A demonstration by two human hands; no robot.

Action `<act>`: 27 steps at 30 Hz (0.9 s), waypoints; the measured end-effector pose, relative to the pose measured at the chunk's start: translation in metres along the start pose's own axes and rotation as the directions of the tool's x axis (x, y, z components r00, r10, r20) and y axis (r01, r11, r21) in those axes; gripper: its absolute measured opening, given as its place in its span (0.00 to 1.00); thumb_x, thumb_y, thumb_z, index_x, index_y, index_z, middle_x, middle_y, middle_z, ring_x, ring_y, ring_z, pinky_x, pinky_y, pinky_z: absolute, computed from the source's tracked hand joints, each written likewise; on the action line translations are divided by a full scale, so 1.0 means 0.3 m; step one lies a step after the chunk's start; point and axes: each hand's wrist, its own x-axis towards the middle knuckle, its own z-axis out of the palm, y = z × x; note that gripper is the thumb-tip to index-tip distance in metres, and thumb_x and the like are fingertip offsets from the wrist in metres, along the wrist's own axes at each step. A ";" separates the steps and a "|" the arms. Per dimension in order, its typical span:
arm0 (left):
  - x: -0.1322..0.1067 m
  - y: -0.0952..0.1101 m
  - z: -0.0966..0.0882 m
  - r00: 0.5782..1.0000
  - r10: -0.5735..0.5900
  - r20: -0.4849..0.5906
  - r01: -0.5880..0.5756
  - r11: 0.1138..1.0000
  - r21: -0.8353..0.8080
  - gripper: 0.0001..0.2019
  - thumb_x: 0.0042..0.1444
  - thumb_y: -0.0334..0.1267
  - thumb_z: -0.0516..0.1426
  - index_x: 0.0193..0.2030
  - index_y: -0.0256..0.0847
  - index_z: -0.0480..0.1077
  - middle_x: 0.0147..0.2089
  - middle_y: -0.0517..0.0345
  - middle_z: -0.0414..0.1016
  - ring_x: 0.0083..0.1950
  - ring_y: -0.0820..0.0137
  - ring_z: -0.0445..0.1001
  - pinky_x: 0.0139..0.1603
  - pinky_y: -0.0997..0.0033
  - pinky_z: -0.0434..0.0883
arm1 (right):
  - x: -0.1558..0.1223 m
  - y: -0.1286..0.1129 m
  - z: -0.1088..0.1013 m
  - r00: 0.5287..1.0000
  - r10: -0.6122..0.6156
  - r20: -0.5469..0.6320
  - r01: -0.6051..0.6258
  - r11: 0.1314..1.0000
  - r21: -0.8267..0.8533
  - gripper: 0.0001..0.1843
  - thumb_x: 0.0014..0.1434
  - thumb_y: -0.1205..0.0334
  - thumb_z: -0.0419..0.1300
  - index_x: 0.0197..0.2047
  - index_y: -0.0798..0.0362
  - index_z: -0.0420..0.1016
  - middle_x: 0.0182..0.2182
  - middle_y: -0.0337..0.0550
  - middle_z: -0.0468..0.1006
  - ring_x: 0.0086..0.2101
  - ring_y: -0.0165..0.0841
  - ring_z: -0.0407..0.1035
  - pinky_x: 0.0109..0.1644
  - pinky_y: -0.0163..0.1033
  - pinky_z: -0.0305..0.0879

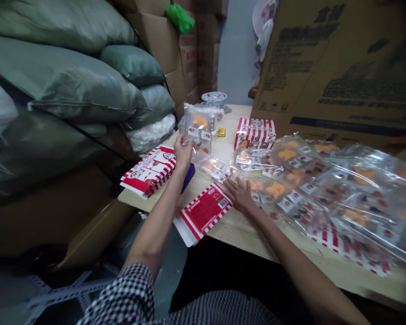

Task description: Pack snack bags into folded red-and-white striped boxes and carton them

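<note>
My left hand (183, 151) is raised above the table's left side, fingers closed on a clear plastic packet (198, 128) with orange pieces and small white labels inside. My right hand (238, 194) lies flat with fingers spread on the wooden table (243, 230), touching the right edge of a flattened red-and-white striped carton (203, 212). Its fingertips reach the near edge of a pile of similar clear packets (325, 185).
A stack of flat striped cartons (149, 174) lies at the table's left corner. A folded striped box (255, 131) stands behind. A small yellow item (221, 131) and a round tub (214, 97) sit further back. Sacks (71, 85) are piled left, a big cardboard box (341, 67) right.
</note>
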 end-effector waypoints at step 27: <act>-0.985 0.276 -0.461 0.612 0.055 0.789 -0.445 0.848 0.286 0.41 0.60 0.33 0.61 0.76 0.57 0.48 0.78 0.54 0.47 0.79 0.48 0.38 0.73 0.28 0.42 | -0.465 -0.326 -0.122 0.864 0.330 0.381 -0.230 -0.413 0.881 0.16 0.51 0.61 0.74 0.44 0.50 0.80 0.40 0.39 0.85 0.34 0.33 0.79 0.40 0.38 0.77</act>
